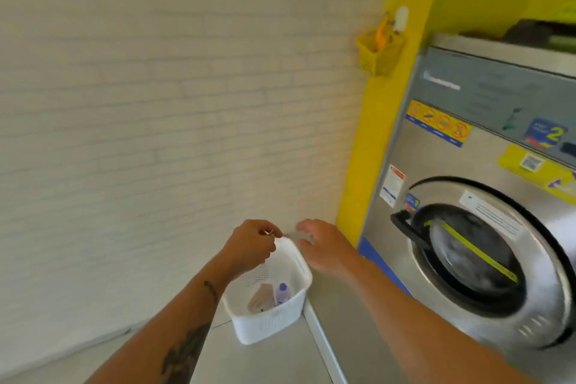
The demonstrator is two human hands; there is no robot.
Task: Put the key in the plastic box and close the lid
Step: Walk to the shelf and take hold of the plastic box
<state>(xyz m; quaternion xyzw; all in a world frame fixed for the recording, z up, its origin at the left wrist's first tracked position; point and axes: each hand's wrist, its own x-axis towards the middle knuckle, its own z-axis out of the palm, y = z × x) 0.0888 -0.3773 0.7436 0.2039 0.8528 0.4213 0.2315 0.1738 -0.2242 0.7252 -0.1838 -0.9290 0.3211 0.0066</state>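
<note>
A white plastic box point(271, 318) with perforated walls stands open on the floor by the wall. A purple-capped bottle point(282, 292) and a beige item point(260, 299) lie inside it. Above the box's far rim, my left hand point(249, 248) pinches a small metal key point(270, 232) between its fingertips. Just to the right, my right hand point(327, 248) hovers beside the same rim with fingers spread and nothing in it. No lid is visible.
A steel front-loading washing machine point(486, 227) stands close on the right, its round door point(467, 259) shut. A yellow wall strip carries a small yellow basket point(378, 53). A white brick wall point(156, 103) runs along the left. The grey floor point(274, 362) lies under the box.
</note>
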